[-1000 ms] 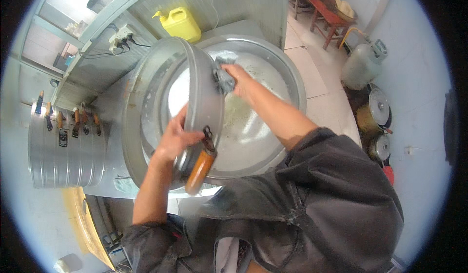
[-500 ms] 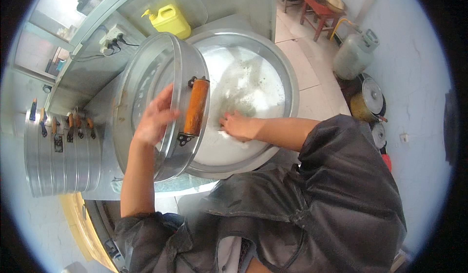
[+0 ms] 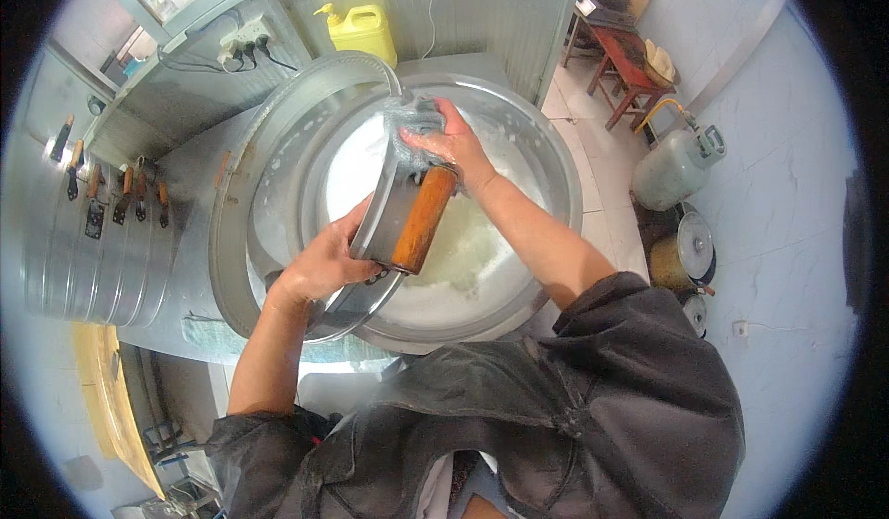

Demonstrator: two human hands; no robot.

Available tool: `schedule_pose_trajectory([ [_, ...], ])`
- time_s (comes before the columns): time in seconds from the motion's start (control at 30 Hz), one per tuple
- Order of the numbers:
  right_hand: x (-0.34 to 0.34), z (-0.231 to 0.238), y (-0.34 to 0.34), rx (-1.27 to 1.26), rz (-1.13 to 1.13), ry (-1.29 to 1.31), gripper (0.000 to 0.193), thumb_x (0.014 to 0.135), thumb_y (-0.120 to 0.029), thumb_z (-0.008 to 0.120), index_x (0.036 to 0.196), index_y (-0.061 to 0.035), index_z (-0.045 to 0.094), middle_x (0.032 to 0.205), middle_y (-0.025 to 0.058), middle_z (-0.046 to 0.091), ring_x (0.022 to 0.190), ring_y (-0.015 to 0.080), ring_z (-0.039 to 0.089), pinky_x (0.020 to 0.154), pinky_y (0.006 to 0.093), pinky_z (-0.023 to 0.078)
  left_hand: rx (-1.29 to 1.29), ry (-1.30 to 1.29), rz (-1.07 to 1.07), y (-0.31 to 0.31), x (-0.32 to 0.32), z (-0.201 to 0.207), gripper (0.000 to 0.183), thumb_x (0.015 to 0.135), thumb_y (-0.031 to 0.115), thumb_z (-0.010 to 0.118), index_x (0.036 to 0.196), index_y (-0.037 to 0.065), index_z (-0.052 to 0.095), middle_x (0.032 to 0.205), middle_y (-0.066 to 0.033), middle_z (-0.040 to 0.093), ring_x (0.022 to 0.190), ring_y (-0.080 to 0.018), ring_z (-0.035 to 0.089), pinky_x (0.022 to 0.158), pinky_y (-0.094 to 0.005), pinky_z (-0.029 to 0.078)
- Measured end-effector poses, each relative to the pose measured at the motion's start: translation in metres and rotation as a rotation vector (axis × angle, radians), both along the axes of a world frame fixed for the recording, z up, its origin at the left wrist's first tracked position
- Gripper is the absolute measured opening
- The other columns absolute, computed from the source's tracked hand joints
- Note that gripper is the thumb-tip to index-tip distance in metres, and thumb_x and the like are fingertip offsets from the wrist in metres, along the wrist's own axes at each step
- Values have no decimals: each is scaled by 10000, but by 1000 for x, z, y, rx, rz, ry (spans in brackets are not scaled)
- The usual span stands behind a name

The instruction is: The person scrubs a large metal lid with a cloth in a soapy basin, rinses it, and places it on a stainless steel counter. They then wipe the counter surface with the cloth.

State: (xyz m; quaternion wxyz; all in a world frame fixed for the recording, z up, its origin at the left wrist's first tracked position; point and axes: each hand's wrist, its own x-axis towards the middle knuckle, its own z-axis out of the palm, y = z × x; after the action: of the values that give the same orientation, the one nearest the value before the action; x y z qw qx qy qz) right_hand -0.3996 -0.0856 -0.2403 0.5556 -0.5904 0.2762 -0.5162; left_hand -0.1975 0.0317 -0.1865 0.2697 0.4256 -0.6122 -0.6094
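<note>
A large round metal steamer tier (image 3: 230, 232) with an orange-brown wooden handle (image 3: 426, 219) leans tilted over a wide metal basin (image 3: 571, 209) of sudsy water. My left hand (image 3: 324, 260) grips the tier's wall just below the handle, thumb on the outside. On the far side of the handle, my right hand (image 3: 463, 153) presses a wet grey scrubber (image 3: 415, 125) over the tier's upper rim. Whether the scrubber is cloth or mesh is hard to make out.
Stacked steamer tiers (image 3: 93, 269) with wooden handles stand at the left. Behind the basin sits a yellow pump jug (image 3: 364, 36), near a power strip with plugs (image 3: 248, 42). At the right are a gas cylinder (image 3: 676, 169), a lidded pot (image 3: 693, 244) and a red stool (image 3: 632, 56).
My right hand has come up out of the suds with the scrubber and onto the tier's rim. My left hand has closed on the tier near its handle, and the tier has tipped further over.
</note>
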Motion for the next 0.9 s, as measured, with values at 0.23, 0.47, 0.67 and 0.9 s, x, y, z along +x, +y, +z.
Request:
schedule_pose_trajectory([
  [0.23, -6, -88, -24, 353, -113, 32, 410, 809, -102, 617, 1161, -36, 418, 973, 87, 584, 829, 150, 573, 714, 290, 473, -22, -29, 51, -5, 0, -3, 861, 602, -75, 559, 1413, 39, 294, 1253, -50, 475, 1147, -154, 429, 1003, -282, 309],
  [0.47, -15, -130, 31, -158, -18, 1310, 372, 798, -195, 591, 1053, 58, 494, 1026, 209, 565, 968, 299, 561, 815, 404, 459, -108, -55, 65, -35, -5, -3, 870, 581, -71, 574, 1404, 61, 321, 1219, -50, 499, 1122, -158, 449, 988, -258, 315],
  [0.67, -21, -160, 48, -34, 401, 1604, 511, 733, -225, 643, 1132, 66, 510, 1200, 216, 508, 1160, 320, 468, 960, 405, 386, -118, -24, 46, -61, -3, -6, 845, 584, -72, 576, 1385, 96, 363, 1088, -39, 561, 1010, -163, 500, 934, -248, 352],
  [0.9, -49, -14, 48, 298, -357, 390, 729, 737, -328, 725, 1261, 68, 408, 1275, 192, 450, 1208, 273, 418, 1019, 343, 328, -167, 58, 15, -71, 2, -23, 843, 584, -75, 571, 1384, 88, 363, 981, -67, 574, 926, -190, 518, 867, -257, 385],
])
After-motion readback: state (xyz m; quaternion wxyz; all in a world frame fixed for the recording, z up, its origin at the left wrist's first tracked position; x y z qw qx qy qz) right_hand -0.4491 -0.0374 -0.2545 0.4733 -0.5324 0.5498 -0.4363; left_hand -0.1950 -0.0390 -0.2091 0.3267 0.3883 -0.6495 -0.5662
